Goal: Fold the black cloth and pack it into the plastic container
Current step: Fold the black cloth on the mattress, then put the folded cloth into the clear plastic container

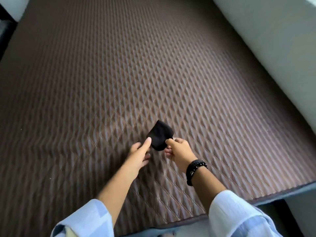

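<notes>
Brown quilted mattress (153, 65) w/ black cloth (159, 135), prob. resting on it.

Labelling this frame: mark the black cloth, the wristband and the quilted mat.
black cloth (159, 134), head view, middle of the folded fabric.
wristband (195, 170), head view, dark band on the right wrist.
quilted mat (136, 65), head view, bare brown surface.

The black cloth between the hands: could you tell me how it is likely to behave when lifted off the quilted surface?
The black cloth will probably sag and unfold, since its folded outline is soft and rounded. It looks light: the right hand pinches only its edge. It seems unlikely to slide, as the quilted surface is ridged.
</notes>
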